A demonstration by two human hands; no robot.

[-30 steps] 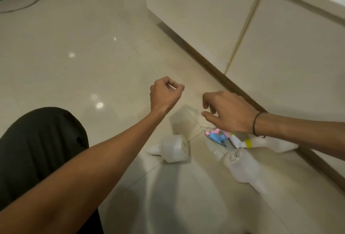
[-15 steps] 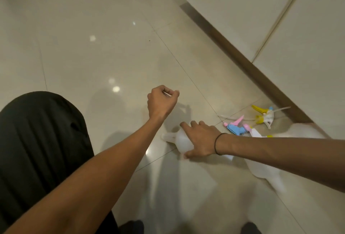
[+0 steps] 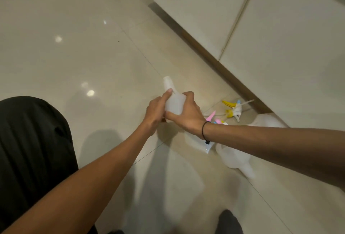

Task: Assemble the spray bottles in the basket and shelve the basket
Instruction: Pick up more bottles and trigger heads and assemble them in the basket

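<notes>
A translucent white spray bottle without a head is held above the tiled floor, neck pointing up and away. My right hand wraps its body from the right. My left hand grips it from the left, thumb up near the neck. On the floor to the right lie a yellow trigger head with a dip tube and a pink and blue trigger head, partly hidden by my right wrist. Two more white bottles lie on the floor under my right forearm. No basket is in view.
White cabinet doors with a brown kickboard run diagonally along the right. My dark-clothed knee fills the lower left. A dark foot shows at the bottom edge. Glossy floor tiles stretch to the left.
My right hand has lifted the white bottle off the floor. My left hand, which hung shut in the air, has come down and taken hold of the bottle as well.
</notes>
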